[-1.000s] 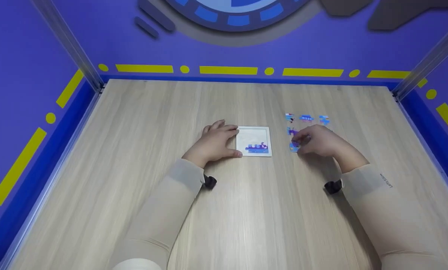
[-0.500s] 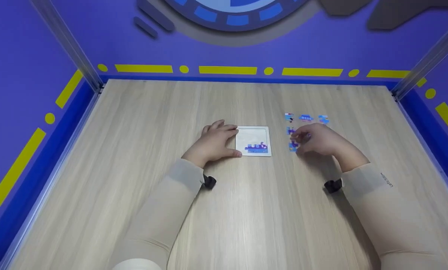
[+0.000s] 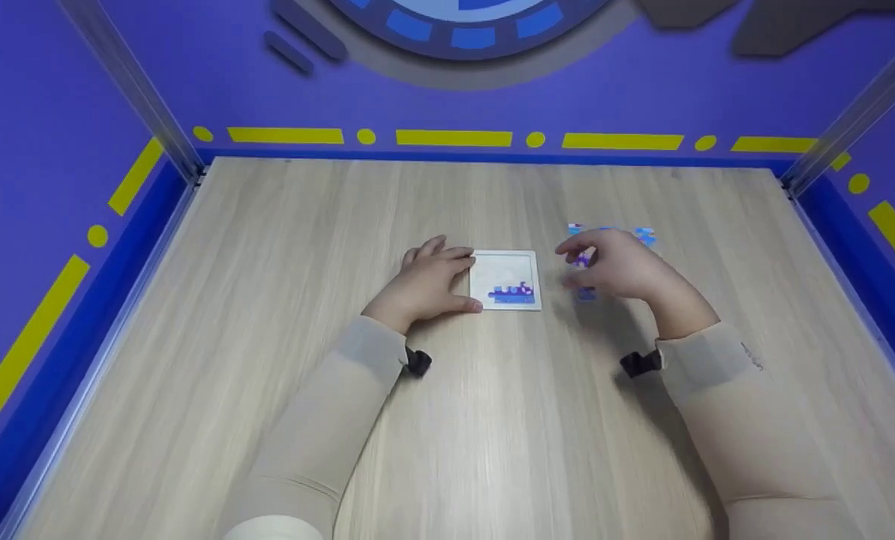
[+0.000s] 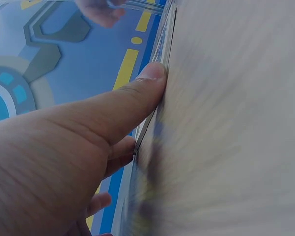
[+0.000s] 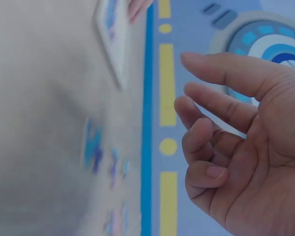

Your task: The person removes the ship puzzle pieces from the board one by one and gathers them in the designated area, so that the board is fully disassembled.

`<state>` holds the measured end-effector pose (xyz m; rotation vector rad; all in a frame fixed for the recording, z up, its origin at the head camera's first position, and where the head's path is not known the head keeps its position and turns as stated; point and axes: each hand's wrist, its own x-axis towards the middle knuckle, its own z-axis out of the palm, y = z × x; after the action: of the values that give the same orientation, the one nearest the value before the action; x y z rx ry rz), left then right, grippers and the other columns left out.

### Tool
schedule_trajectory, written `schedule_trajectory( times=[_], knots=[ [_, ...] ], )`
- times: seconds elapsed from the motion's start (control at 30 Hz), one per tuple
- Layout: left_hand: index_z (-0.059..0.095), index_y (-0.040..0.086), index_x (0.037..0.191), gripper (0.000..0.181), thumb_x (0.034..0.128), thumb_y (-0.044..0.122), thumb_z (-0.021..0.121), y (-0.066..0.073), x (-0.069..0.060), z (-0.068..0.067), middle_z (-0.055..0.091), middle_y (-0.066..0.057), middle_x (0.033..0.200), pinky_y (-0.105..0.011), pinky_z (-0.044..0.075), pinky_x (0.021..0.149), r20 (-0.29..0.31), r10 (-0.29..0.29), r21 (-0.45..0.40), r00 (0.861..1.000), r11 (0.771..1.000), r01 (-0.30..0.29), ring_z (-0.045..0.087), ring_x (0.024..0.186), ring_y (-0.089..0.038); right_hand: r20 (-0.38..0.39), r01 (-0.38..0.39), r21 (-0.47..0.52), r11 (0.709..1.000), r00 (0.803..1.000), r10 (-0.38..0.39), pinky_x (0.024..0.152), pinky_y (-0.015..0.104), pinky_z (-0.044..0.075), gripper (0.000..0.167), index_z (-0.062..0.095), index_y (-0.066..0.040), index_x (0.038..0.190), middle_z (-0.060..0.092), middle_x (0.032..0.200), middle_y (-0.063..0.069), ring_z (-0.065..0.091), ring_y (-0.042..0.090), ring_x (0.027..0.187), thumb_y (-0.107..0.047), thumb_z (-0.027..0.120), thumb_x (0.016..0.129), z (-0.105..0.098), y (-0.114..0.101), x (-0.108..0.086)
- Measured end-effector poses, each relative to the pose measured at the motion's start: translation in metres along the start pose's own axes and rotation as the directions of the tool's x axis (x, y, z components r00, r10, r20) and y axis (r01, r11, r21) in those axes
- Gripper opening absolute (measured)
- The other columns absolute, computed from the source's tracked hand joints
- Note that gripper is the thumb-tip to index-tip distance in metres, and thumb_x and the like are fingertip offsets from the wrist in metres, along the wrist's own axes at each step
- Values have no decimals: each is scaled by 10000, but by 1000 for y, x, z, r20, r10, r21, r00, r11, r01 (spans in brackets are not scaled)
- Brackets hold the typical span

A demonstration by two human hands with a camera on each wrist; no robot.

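A square white puzzle tray (image 3: 501,268) lies on the table, with joined purple and blue jigsaw pieces (image 3: 512,293) in its lower right part. At the tray's left side, my left hand (image 3: 428,286) touches the near corner with its thumb (image 4: 150,78) and the far corner with its fingers, which are spread. My right hand (image 3: 616,262) hovers over loose jigsaw pieces (image 3: 585,294) right of the tray. In the right wrist view its thumb and forefinger stand apart with nothing between them, and the other fingers are loosely bent. Part of the loose pieces is hidden below this hand.
More loose pieces, including a blue one (image 3: 646,234), lie at the far side of the right hand. Pale wood tabletop (image 3: 462,420) surrounds everything. Blue panels with yellow marks (image 3: 455,138) and metal corner posts (image 3: 147,97) bound the table at the back and sides.
My right hand has lifted off the loose pieces and shifted a little left, its thumb and forefinger now apart. The left hand and the tray stay in place.
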<state>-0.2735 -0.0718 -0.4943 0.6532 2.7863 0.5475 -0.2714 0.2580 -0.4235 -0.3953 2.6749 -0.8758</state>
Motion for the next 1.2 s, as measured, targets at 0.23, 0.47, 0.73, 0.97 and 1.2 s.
schedule_trajectory(
  times=[0.23, 0.47, 0.73, 0.97, 1.2],
  knots=[
    [489, 183, 1729, 951, 970, 654, 818, 0, 0, 0, 359, 56, 1866, -645, 145, 1424, 8, 2, -7, 1000, 1000, -2, 117, 1799, -359, -41, 15, 31, 999, 999, -14, 779, 362, 537, 539, 745, -138, 1489, 759, 1410, 161, 633, 316, 1020, -243, 862, 974, 5, -25, 2],
    [484, 187, 1732, 932, 986, 641, 808, 2, 0, -1, 372, 53, 1861, -649, 121, 1425, 17, 0, -15, 1000, 1000, 0, 118, 1799, -352, -52, 50, 102, 994, 998, -45, 891, 383, 542, 540, 741, -161, 1500, 753, 1434, 159, 658, 326, 1075, -245, 861, 980, 17, -45, 9],
    [477, 186, 1737, 916, 994, 604, 810, 2, -3, -3, 374, 41, 1861, -663, 80, 1422, 22, 9, -43, 1000, 999, -8, 102, 1802, -338, -50, 43, 142, 989, 998, -36, 879, 358, 554, 569, 717, -148, 1527, 727, 1486, 174, 687, 320, 1063, -216, 861, 981, 36, -53, 13],
    [475, 183, 1737, 913, 997, 598, 812, 2, -3, -3, 371, 48, 1861, -674, 74, 1418, 21, 6, -48, 1000, 999, -5, 97, 1803, -340, -39, 27, 152, 988, 999, -21, 1005, 473, 553, 548, 722, -101, 1508, 734, 1464, 170, 656, 346, 1156, -187, 855, 983, 51, -50, 20],
    [458, 177, 1744, 928, 1001, 614, 801, 1, -2, -2, 355, 52, 1867, -680, 65, 1418, 33, 9, -38, 999, 999, -8, 78, 1806, -343, 18, -25, 133, 991, 1000, 23, 1140, 587, 534, 524, 738, -85, 1488, 736, 1480, 170, 644, 377, 1307, -166, 838, 980, 62, -40, 27]
  ],
)
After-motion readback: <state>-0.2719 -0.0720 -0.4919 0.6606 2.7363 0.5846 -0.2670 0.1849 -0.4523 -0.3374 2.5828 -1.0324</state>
